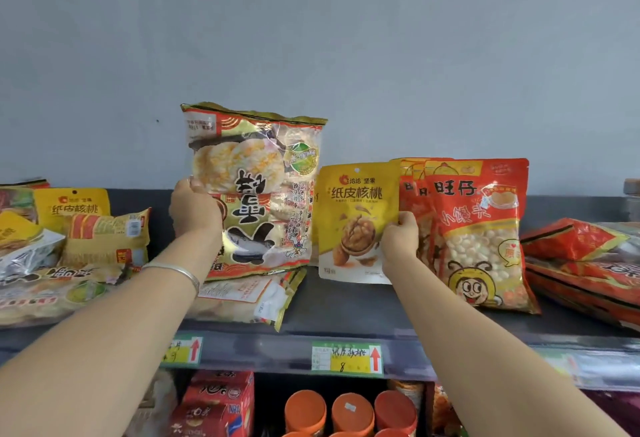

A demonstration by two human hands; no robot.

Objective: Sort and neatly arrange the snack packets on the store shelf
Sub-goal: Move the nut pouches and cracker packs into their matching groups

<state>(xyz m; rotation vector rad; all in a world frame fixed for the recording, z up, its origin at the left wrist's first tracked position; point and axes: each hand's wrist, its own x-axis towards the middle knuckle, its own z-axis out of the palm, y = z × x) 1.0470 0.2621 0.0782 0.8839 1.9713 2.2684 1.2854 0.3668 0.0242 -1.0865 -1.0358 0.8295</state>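
The likeliest slip is the tall rice cracker bag (252,187) tipping forward. The left hand (195,209) grips it only by its left edge, and its bottom seam meets another rice cracker bag (249,298) lying flat near the front edge of the shelf (346,315), a soft, slick footing; whether it rests there or hangs from the hand I cannot tell. Let go carelessly, it could fold over or slide past the front edge. The right hand (400,239) pinches the right edge of the yellow walnut pouch (356,222), which stands mid-shelf, just beside the cracker bag and touching the red bun packets (481,228) behind its right side. Those packets stand upright in a row against the back, so drawing the hand out could bring them down. The cracker bag is glossy film in gold and red, puffed with air, creased at the top seam, its round crackers showing through; light and slippery, I judge. The walnut pouch is flatter and stiffer, with a hang hole at the top.
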